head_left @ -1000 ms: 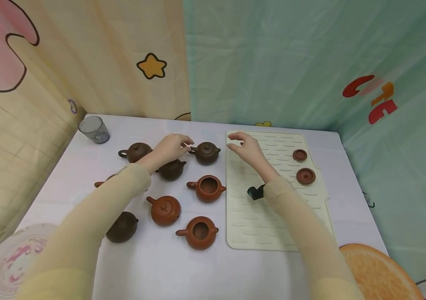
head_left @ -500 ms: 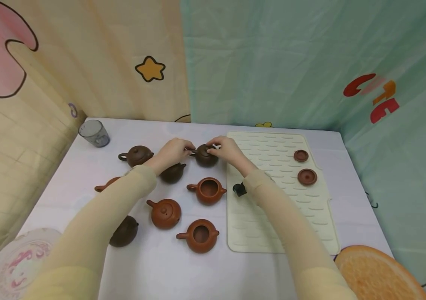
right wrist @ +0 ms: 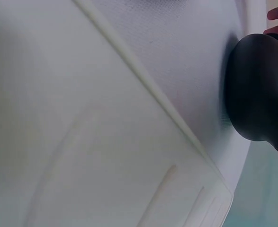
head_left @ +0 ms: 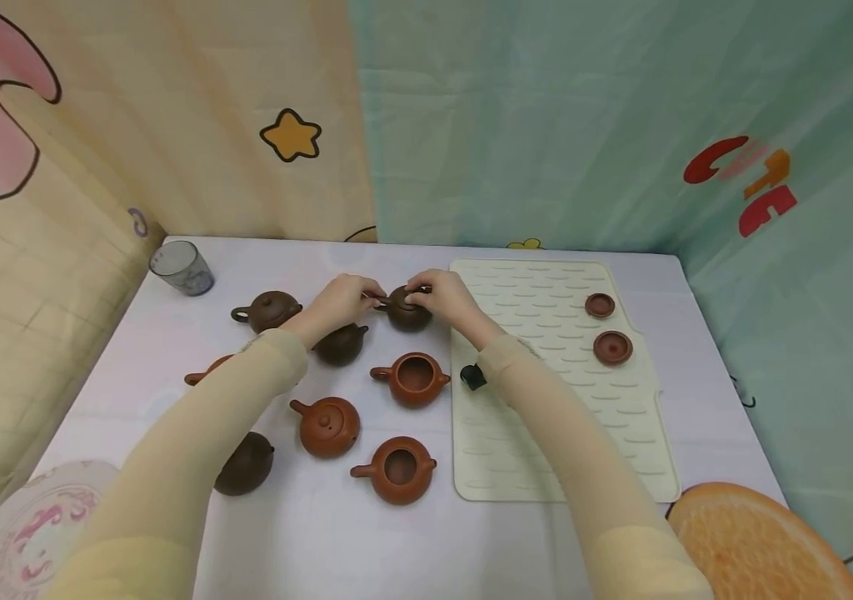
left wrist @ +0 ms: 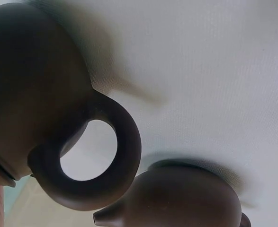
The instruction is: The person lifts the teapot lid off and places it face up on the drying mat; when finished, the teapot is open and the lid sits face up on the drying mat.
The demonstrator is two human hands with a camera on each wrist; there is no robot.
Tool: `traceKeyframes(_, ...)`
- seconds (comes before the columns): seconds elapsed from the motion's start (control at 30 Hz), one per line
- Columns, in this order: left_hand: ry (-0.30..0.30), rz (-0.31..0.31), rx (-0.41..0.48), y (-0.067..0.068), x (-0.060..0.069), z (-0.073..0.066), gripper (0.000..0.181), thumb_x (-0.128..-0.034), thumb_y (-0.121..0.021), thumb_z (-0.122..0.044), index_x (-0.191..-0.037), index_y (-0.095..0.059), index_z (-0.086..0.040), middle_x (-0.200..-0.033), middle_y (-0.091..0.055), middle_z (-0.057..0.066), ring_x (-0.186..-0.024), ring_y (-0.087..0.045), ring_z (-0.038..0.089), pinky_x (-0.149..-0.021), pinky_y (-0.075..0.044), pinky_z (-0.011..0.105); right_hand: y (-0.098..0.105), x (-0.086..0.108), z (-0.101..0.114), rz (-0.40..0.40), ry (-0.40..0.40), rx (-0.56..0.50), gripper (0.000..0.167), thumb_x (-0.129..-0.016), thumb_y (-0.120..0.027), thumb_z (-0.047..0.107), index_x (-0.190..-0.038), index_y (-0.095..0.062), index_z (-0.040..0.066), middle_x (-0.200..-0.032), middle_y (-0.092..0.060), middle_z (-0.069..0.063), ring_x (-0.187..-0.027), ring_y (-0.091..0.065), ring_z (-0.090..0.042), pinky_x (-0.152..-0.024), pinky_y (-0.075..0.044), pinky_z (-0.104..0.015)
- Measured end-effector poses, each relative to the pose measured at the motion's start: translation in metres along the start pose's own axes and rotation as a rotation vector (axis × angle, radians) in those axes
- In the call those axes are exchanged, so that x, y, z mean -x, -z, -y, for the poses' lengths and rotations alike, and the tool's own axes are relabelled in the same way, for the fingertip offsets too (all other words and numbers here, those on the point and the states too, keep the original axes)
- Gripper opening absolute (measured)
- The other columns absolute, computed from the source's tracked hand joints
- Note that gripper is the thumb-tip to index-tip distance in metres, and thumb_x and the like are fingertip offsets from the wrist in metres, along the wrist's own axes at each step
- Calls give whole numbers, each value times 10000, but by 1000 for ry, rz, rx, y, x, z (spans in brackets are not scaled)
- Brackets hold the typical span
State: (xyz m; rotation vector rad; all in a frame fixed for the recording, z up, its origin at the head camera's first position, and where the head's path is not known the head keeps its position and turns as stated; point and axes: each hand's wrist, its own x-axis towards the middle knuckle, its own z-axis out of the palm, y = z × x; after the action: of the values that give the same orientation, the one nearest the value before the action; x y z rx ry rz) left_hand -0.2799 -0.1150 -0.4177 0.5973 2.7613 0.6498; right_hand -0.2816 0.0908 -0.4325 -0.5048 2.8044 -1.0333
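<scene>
A dark brown teapot (head_left: 406,318) stands on the white cloth at the back middle of the table. My right hand (head_left: 451,302) pinches its lid from above. The lid's rim sits at the pot's mouth in the left wrist view; the knob is hidden. My left hand (head_left: 340,302) is beside the handle, fingers forward and lightly bent. In the left wrist view the ring-shaped handle (left wrist: 128,151) shows whole, with no fingers around it. Close by, another dark teapot (head_left: 340,345) lies partly under the left forearm.
An orange-brown lidless teapot (head_left: 416,398), a second lidless one (head_left: 396,492) and a lidded one (head_left: 326,442) stand nearer. More dark teapots stand left. Two small lids (head_left: 613,348) lie on the cream mat (head_left: 516,467). A grey glass mug (head_left: 185,275) stands back left.
My right hand has come left from above the mat and now pinches the dark teapot's lid. My left hand has stayed by the handle. The view has shifted slightly.
</scene>
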Motion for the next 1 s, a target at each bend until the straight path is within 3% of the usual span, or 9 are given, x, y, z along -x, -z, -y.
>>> traceKeyframes(0.07,0,-1,5,1,0,0,222,-965,-611,-79,-1160,-712,-50,-1142,-715,157,-1062,-655,291,-947,-496,436,0,1,0,-35,-21,-45,233,-916,-709,229,-1092,-735,78,-1192,-705,-79,-1134,-644,-224,-976,-506,-346)
traceKeyframes(0.17,-2,-3,15,1,0,-1,221,-961,-612,-75,-1155,-715,-49,-1131,-718,158,-1040,-657,288,-932,-498,430,2,6,0,-104,-96,-201,255,-931,-692,253,-1126,-713,90,-1191,-698,-80,-1121,-650,-228,-953,-522,-353)
traceKeyframes(0.3,-1,-1,42,1,0,-1,220,-959,-613,-72,-1151,-716,-43,-1134,-717,161,-1047,-650,287,-936,-493,429,14,19,-3,-140,-240,-599,299,-953,-666,215,-1193,-661,37,-1215,-655,-117,-1113,-648,-221,-968,-524,-342)
traceKeyframes(0.4,-3,-5,65,1,1,0,222,-957,-613,-66,-1151,-716,-38,-1137,-716,164,-1058,-647,291,-944,-488,434,29,36,-10,-96,-336,-953,328,-989,-594,131,-1266,-576,-43,-1188,-624,-126,-1049,-661,-172,-1005,-504,-319)
traceKeyframes(0.5,-4,-10,80,1,1,2,227,-952,-615,-61,-1154,-717,-39,-1137,-719,161,-1062,-652,299,-946,-489,439,44,60,-23,-16,-386,-1170,344,-1022,-502,75,-1326,-480,-86,-1151,-608,-91,-996,-669,-124,-997,-504,-293)
traceKeyframes(0.73,-2,-18,102,-1,1,7,234,-957,-621,-86,-1170,-715,-57,-1148,-716,154,-1066,-655,306,-940,-499,442,71,128,-67,148,-387,-1248,317,-1064,-397,105,-1336,-438,-53,-1224,-536,-117,-1091,-653,-174,-976,-512,-276)
traceKeyframes(1.0,-23,-24,116,-2,1,9,239,-954,-622,-79,-1173,-711,-47,-1133,-718,162,-1045,-659,309,-928,-502,442,109,206,-105,179,-527,-1500,249,-1065,-393,111,-1293,-402,13,-1202,-526,-124,-1095,-671,-293,-998,-509,-349)
